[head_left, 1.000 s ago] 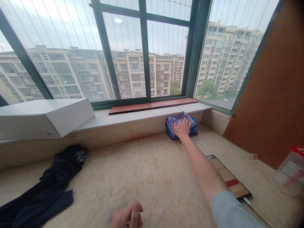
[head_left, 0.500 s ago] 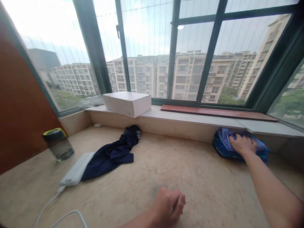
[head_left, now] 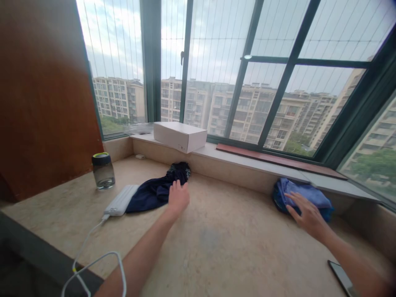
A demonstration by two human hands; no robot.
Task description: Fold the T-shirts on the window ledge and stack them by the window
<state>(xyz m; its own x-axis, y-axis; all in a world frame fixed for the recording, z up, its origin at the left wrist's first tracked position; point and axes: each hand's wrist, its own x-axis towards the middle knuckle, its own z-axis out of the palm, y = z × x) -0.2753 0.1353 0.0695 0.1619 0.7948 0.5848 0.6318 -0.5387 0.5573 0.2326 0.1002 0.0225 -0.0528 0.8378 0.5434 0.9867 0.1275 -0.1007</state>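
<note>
Daylight filled the windows across the upper frame, over a beige stone-patterned surface that I viewed remotely through the head camera. At the upper left stood a brown panel, with a dark-lidded bottle upright before it. Lower, a white device lay with a white cable plugged into its near end. Against its right side, left of centre, sprawled a dark navy garment. My left hand, loosely curled over the bare surface half a second earlier, had reached this garment's right edge, fingers straight and gripping nothing; I could not tell whether they touched the fabric. Above it, a white box sat on the ledge, and farther right lay a reddish board. Below that board, at the right, rested a purple-blue cloth bundle. My right hand, earlier pressed onto its top, had slid to its front with fingers spread and unclenched; contact there was unclear. I judged that the work had spread from the bundle alone to both cloths. A dark-edged flat device showed at the lower right, partly behind the forearm.
</note>
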